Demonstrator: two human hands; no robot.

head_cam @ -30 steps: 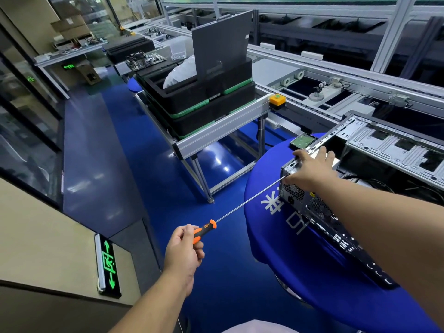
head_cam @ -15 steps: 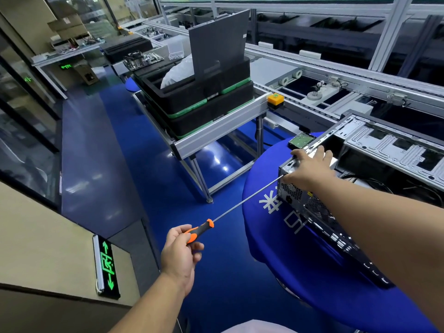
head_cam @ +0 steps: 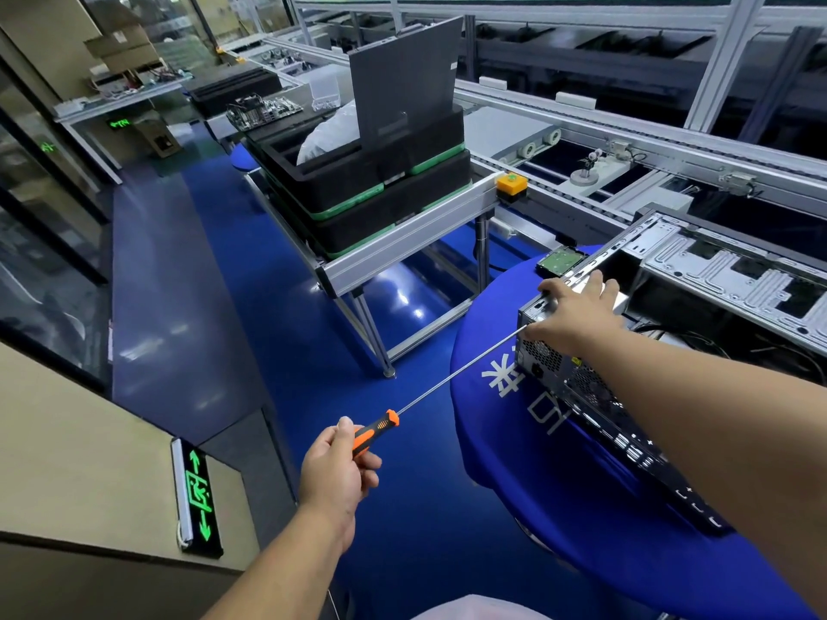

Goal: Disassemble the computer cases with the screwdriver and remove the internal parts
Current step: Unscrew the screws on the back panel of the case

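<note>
Left hand [head_cam: 336, 468]: fingers curled round the orange-and-black handle of the screwdriver [head_cam: 375, 432], low and left of the counter [head_cam: 501, 422]. The long silver shaft runs up and to the right; its tip meets the near upper corner of the computer case [head_cam: 577, 387], under the right hand.

Right hand [head_cam: 570, 316]: laid over the top corner of the case, fingers spread and reaching across the rim, thumb on the outer edge. Whether it grips the rim or only presses on it cannot be told.

Computer case: dark metal, side panel off, lying on the round counter covered in blue cloth with white characters. Rear panel with vent grilles and port cut-outs faces the viewer. A silver stamped metal frame [head_cam: 734, 279] spans the open interior; black cables [head_cam: 698, 340] lie loose beneath it.

Hard drive [head_cam: 560, 260]: green circuit board up, on the blue cloth just beyond the far corner of the case.

Conveyor table [head_cam: 402, 241]: aluminium frame, standing on the blue floor behind the counter. It carries stacked black trays [head_cam: 380, 190] with green edging; a dark flat panel [head_cam: 405, 78] stands upright in the top tray beside a white bag [head_cam: 329, 134].

Yellow button [head_cam: 511, 183]: at the corner of the conveyor rail.

Exit sign [head_cam: 197, 496]: green, lit, on the low wall to the left.
</note>
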